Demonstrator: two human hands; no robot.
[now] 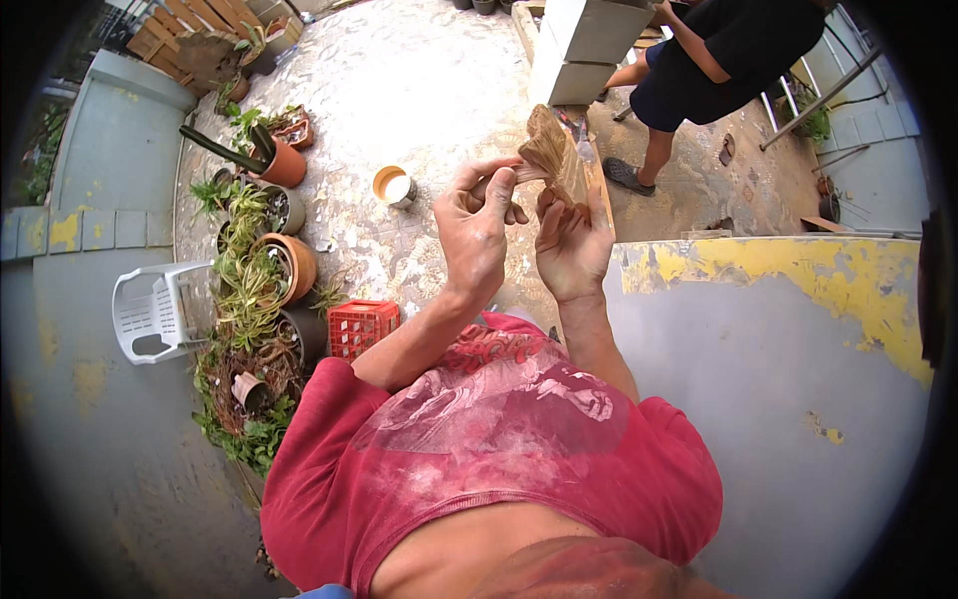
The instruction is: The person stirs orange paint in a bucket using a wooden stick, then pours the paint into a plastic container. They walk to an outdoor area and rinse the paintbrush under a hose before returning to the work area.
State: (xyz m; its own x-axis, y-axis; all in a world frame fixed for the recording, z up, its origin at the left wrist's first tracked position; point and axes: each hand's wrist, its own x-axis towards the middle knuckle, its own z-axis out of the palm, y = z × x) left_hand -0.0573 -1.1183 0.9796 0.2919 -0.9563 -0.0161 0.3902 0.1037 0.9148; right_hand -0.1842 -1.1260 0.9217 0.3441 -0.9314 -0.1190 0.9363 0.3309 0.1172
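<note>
In the middle of the view, my left hand (477,225) has its fingers curled round the narrow, streaked end of a tan-brown fibrous piece (547,150), perhaps a brush or splintered wood; I cannot tell which. My right hand (576,250) grips the same piece from below with bent fingers. Just behind it is a pale wooden board (589,155) with small tools (573,130) on it, too small to name. A tan pot of white material (395,187) stands on the patterned floor beyond my left hand.
Potted plants (286,270), a white chair (155,314) and a red crate (361,327) line the left. A co-worker in dark clothes (728,55) stands at upper right beside pale blocks (589,80). A grey wall with peeling yellow paint (768,339) fills the right.
</note>
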